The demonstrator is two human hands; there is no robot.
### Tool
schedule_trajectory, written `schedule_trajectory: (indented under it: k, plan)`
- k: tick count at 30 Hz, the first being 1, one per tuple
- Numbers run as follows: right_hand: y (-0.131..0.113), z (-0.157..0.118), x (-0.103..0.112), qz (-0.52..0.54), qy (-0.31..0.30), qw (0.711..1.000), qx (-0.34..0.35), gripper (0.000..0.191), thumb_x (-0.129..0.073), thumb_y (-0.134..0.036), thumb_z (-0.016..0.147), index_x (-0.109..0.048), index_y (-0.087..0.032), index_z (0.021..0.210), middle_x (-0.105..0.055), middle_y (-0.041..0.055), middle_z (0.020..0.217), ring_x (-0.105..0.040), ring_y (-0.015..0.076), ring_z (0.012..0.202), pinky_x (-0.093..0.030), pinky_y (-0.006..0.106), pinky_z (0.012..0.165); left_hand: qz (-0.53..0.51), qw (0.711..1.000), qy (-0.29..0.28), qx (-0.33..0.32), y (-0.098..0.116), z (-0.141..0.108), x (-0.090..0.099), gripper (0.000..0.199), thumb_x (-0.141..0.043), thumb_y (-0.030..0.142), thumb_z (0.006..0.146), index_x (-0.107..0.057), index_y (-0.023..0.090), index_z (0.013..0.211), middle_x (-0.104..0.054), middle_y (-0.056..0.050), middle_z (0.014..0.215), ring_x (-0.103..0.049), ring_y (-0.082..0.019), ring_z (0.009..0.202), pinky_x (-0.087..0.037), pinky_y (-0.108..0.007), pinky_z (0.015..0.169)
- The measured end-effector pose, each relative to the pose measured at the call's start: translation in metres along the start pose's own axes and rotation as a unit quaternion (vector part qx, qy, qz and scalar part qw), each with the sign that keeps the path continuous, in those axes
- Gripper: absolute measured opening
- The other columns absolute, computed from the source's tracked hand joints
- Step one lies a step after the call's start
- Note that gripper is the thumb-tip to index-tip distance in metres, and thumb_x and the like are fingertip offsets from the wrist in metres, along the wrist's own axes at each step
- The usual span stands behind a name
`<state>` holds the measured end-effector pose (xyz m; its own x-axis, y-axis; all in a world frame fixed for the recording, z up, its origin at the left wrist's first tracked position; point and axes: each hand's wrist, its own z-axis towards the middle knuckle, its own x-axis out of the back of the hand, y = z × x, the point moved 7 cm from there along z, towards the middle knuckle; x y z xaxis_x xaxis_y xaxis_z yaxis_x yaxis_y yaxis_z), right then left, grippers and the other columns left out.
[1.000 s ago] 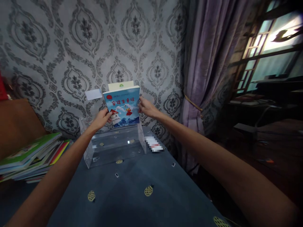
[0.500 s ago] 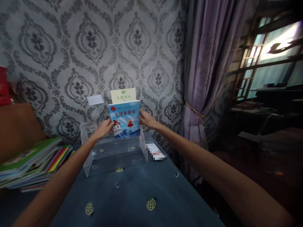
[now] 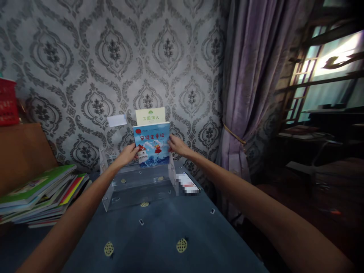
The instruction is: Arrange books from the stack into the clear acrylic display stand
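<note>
A blue picture-cover book (image 3: 153, 146) with red Chinese title characters stands upright, its front facing me. My left hand (image 3: 129, 153) grips its left edge, thumb on the cover. My right hand (image 3: 178, 145) closes on its right edge. Behind it a pale cream book (image 3: 150, 116) with a green title sticks up, its lower part hidden. Both books are at the back of a clear acrylic rack (image 3: 173, 172), whose transparent side panels stand on the dark blue tablecloth (image 3: 159, 235). Whether the blue book's bottom rests on the rack I cannot tell.
A pile of books (image 3: 42, 197) lies at the left, beside a brown box (image 3: 25, 151) with a red basket (image 3: 8, 102) above it. Right of the rack lies a phone (image 3: 187, 183) with a blurred screen. A purple curtain (image 3: 244, 83) hangs beyond the table's right edge.
The view has shifted slightly. Both hands keep hold of the blue book, which stays in front of the cream one with hardly any movement.
</note>
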<state>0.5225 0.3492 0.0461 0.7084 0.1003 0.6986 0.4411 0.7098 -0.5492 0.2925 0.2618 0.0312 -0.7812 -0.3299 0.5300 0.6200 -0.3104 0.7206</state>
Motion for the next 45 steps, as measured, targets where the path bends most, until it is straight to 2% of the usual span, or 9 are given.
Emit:
schedule_trajectory:
  k: [10, 17, 21, 25, 29, 32, 36, 42, 45]
  plan:
    - [0.002, 0.002, -0.004, 0.047, 0.006, 0.998, -0.032, 0.017, -0.038, -0.014, 0.098, -0.050, -0.017, 0.110, -0.069, 0.0065, 0.093, -0.069, 0.0140, 0.063, -0.055, 0.023, 0.059, -0.008, 1.000, -0.005, 0.028, -0.003, 0.001, 0.002, 0.026, -0.062, 0.043, 0.086, -0.060, 0.017, 0.087, -0.069, -0.002, 0.076, -0.066, -0.017, 0.059, -0.051, -0.025, 0.053]
    - [0.004, 0.003, -0.005, 0.070, 0.019, 0.997, -0.033, 0.012, -0.042, -0.012, 0.095, -0.050, -0.020, 0.100, -0.062, -0.0019, 0.068, -0.070, 0.0152, 0.062, -0.055, 0.021, 0.055, -0.019, 0.999, 0.002, 0.049, -0.002, 0.000, 0.000, 0.022, -0.065, 0.039, 0.085, -0.061, 0.017, 0.086, -0.070, -0.002, 0.075, -0.066, -0.016, 0.056, -0.053, -0.026, 0.055]
    - [-0.004, 0.006, 0.005, 0.083, 0.035, 0.996, -0.016, 0.012, -0.045, -0.012, 0.094, -0.051, -0.019, 0.100, -0.062, -0.0027, 0.064, -0.069, 0.0156, 0.060, -0.055, 0.022, 0.055, -0.019, 0.999, 0.008, 0.045, 0.014, -0.001, 0.008, 0.017, -0.063, 0.034, 0.087, -0.064, 0.017, 0.090, -0.072, -0.003, 0.077, -0.067, -0.017, 0.055, -0.054, -0.027, 0.054]
    - [-0.020, 0.017, 0.029, 0.096, 0.061, 0.993, 0.010, 0.011, -0.047, -0.017, 0.095, -0.052, -0.020, 0.103, -0.062, -0.0027, 0.062, -0.069, 0.0169, 0.060, -0.057, 0.026, 0.059, -0.016, 0.999, 0.022, 0.022, 0.044, 0.007, 0.031, 0.014, -0.060, 0.031, 0.089, -0.064, 0.017, 0.090, -0.073, -0.004, 0.080, -0.067, -0.017, 0.057, -0.054, -0.026, 0.055]
    - [-0.044, 0.032, 0.061, 0.113, 0.107, 0.986, 0.067, 0.011, -0.048, -0.023, 0.096, -0.053, -0.022, 0.106, -0.064, -0.0011, 0.069, -0.071, 0.0190, 0.064, -0.060, 0.032, 0.065, 0.015, 0.997, 0.057, -0.044, 0.082, 0.020, 0.059, 0.015, -0.059, 0.031, 0.090, -0.064, 0.018, 0.088, -0.070, -0.001, 0.072, -0.067, -0.016, 0.057, -0.054, -0.025, 0.055]
    - [-0.057, 0.039, 0.079, 0.114, 0.159, 0.974, 0.111, 0.011, -0.047, -0.025, 0.096, -0.053, -0.021, 0.105, -0.062, -0.0010, 0.070, -0.070, 0.0196, 0.063, -0.061, 0.037, 0.069, 0.047, 0.992, 0.085, -0.084, 0.100, 0.028, 0.070, 0.016, -0.058, 0.032, 0.091, -0.063, 0.018, 0.085, -0.065, 0.001, 0.063, -0.067, -0.018, 0.055, -0.054, -0.026, 0.057]
    - [-0.060, 0.041, 0.082, 0.111, 0.181, 0.969, 0.123, 0.015, -0.049, -0.031, 0.097, -0.054, -0.022, 0.108, -0.061, -0.0002, 0.075, -0.071, 0.0205, 0.066, -0.061, 0.040, 0.074, 0.067, 0.987, 0.098, -0.111, 0.105, 0.033, 0.071, 0.015, -0.058, 0.032, 0.091, -0.063, 0.019, 0.086, -0.066, 0.001, 0.064, -0.066, -0.018, 0.055, -0.055, -0.028, 0.061]
    - [-0.052, 0.041, 0.074, 0.115, 0.185, 0.967, 0.130, 0.017, -0.047, -0.030, 0.096, -0.055, -0.024, 0.110, -0.062, 0.0011, 0.077, -0.071, 0.0220, 0.072, -0.061, 0.043, 0.079, 0.085, 0.984, 0.097, -0.123, 0.097, 0.033, 0.067, 0.023, -0.051, 0.034, 0.093, -0.066, 0.018, 0.101, -0.073, -0.005, 0.090, -0.069, -0.018, 0.061, -0.055, -0.029, 0.065]
    - [-0.053, 0.042, 0.073, 0.118, 0.187, 0.964, 0.147, 0.019, -0.048, -0.035, 0.097, -0.056, -0.025, 0.111, -0.062, 0.0015, 0.077, -0.071, 0.0219, 0.073, -0.061, 0.042, 0.079, 0.094, 0.982, 0.099, -0.128, 0.096, 0.034, 0.069, 0.024, -0.051, 0.035, 0.094, -0.067, 0.019, 0.104, -0.074, -0.005, 0.092, -0.068, -0.017, 0.062, -0.056, -0.030, 0.068]
